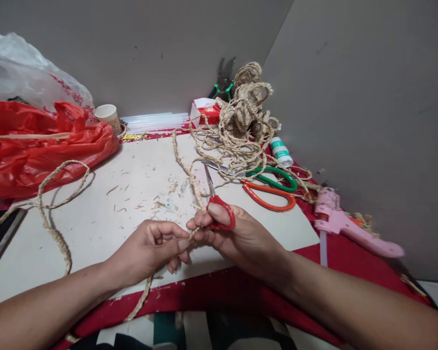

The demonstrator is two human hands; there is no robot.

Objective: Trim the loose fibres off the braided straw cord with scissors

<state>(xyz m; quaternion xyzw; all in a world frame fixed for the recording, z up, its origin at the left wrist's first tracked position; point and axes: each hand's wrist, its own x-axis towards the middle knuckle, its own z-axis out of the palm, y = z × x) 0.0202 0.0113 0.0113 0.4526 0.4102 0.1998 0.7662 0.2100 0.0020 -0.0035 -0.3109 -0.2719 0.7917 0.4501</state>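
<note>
left hand [151, 250], right hand [241, 236] pinching cord [194, 233], cup [108, 116] near red bag [73, 153]

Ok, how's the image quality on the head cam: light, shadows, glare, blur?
Head view: dim, brightest on the board, no blown-out patches there; soft shadow beside the looped cord; small highlights on the red bag and orange handle; hands readable; glue gun a bit soft toward its handle end; wide-angle look, forearms stretched toward the lower corners.
</note>
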